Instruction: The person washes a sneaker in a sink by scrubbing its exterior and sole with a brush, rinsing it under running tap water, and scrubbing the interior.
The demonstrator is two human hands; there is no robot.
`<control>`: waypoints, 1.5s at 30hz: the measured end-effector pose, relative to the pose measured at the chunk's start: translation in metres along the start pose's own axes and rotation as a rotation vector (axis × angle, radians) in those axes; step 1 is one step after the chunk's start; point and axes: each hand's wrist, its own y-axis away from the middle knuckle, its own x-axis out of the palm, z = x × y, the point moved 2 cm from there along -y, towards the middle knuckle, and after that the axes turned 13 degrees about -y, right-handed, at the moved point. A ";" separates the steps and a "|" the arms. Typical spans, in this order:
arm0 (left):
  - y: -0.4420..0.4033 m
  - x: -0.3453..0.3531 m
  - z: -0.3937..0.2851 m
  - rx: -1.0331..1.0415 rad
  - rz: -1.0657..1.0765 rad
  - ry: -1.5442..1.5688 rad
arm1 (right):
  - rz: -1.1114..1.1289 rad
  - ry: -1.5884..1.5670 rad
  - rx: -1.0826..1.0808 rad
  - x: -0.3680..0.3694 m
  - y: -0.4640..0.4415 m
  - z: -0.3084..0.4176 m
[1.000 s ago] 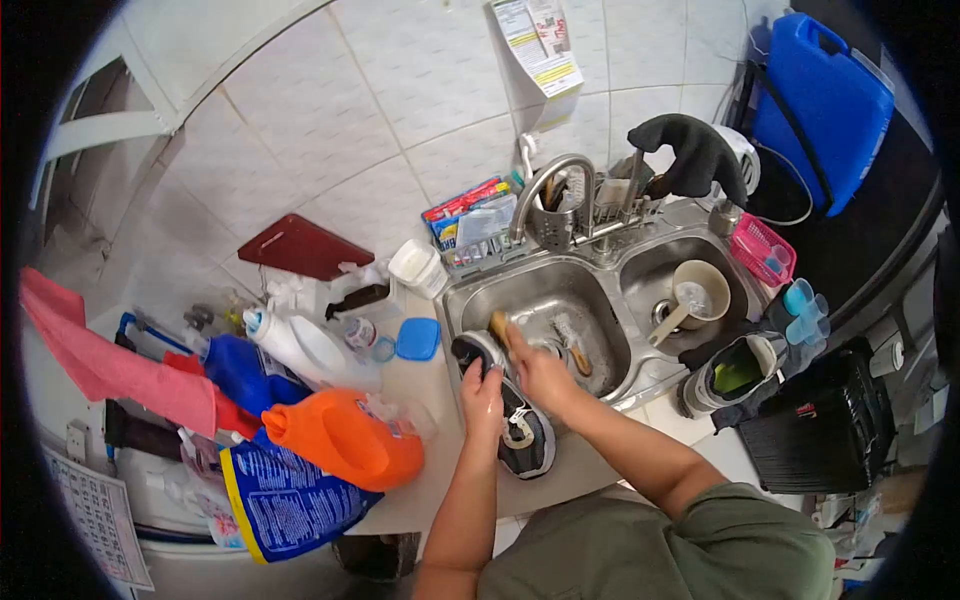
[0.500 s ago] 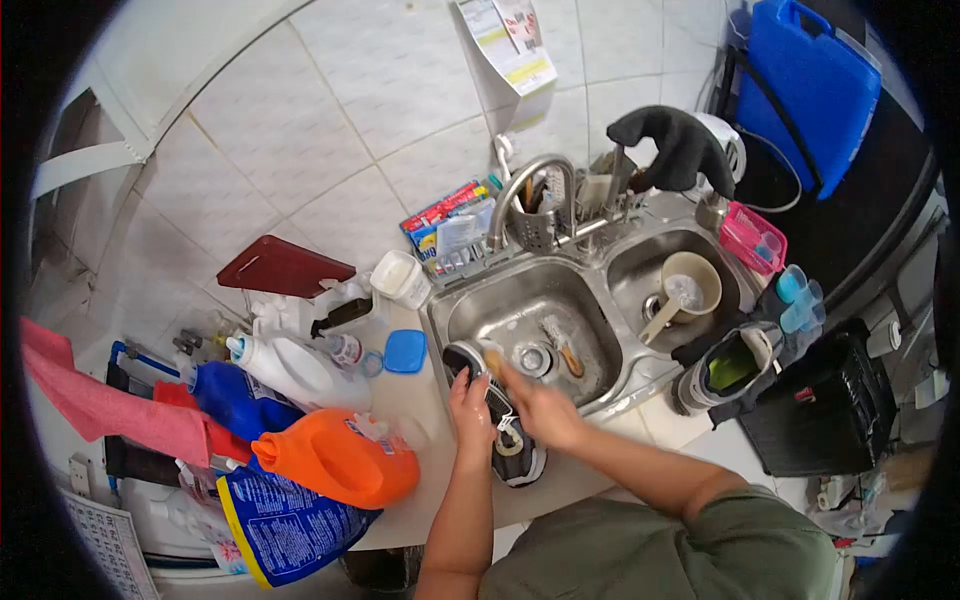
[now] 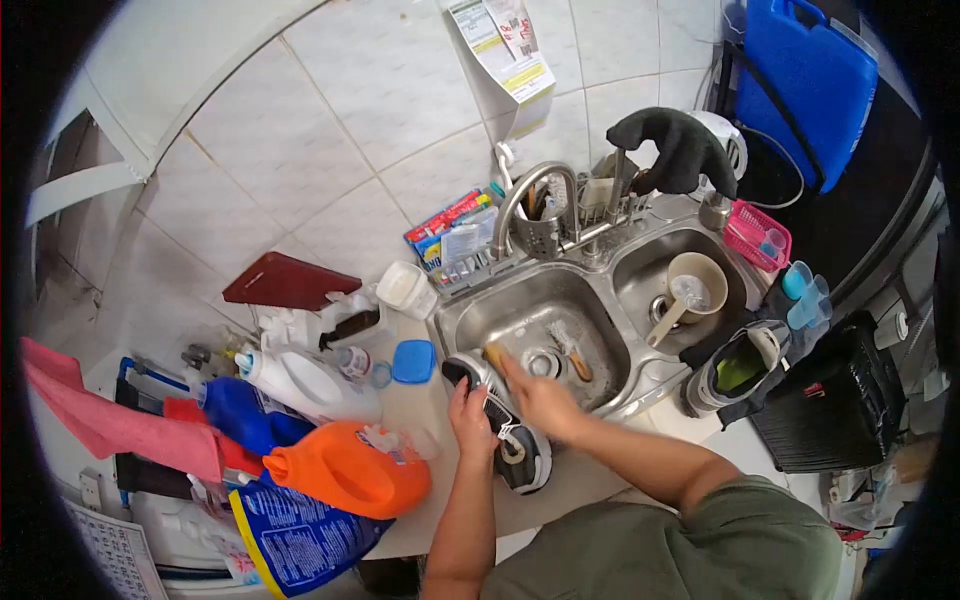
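A dark grey sneaker (image 3: 530, 472) with a white sole lies tilted along the front edge of the left sink basin (image 3: 480, 318). My left hand (image 3: 472, 425) is closed around its side, near the laces. My right hand (image 3: 548, 408) grips a wooden brush (image 3: 494, 354) against the sneaker's toe end; its bristles are hidden. Inside the basin, close to the drain, rests another brush (image 3: 572, 358) with white bristles and a wooden handle. A second sneaker (image 3: 708, 395) stands on the counter to the right, a greenish insole showing inside it.
In the right basin (image 3: 640, 262) sits a beige dipper (image 3: 688, 275). A curved faucet (image 3: 535, 185) rises behind the basins. Left of the sink are a blue lid (image 3: 413, 361), a white tub (image 3: 405, 287), an orange jug (image 3: 350, 470) and a white bottle (image 3: 310, 385). Blue cups (image 3: 803, 290) stand at right.
The view has shifted slightly. The sneaker's toe has dropped a little toward me, and my right hand with the brush has moved slightly along it. My left hand keeps its hold.
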 end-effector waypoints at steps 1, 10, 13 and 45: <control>0.001 -0.001 -0.005 -0.004 0.001 0.030 | 0.052 -0.017 -0.018 0.003 0.028 -0.005; 0.002 -0.005 -0.006 0.043 -0.024 -0.028 | 0.013 0.094 -0.029 -0.006 -0.002 0.005; 0.003 -0.008 -0.015 0.001 -0.093 0.034 | 0.195 0.112 -0.043 -0.013 0.071 -0.030; 0.017 0.001 -0.022 0.086 0.013 -0.085 | -0.059 0.013 -0.064 0.003 -0.013 0.010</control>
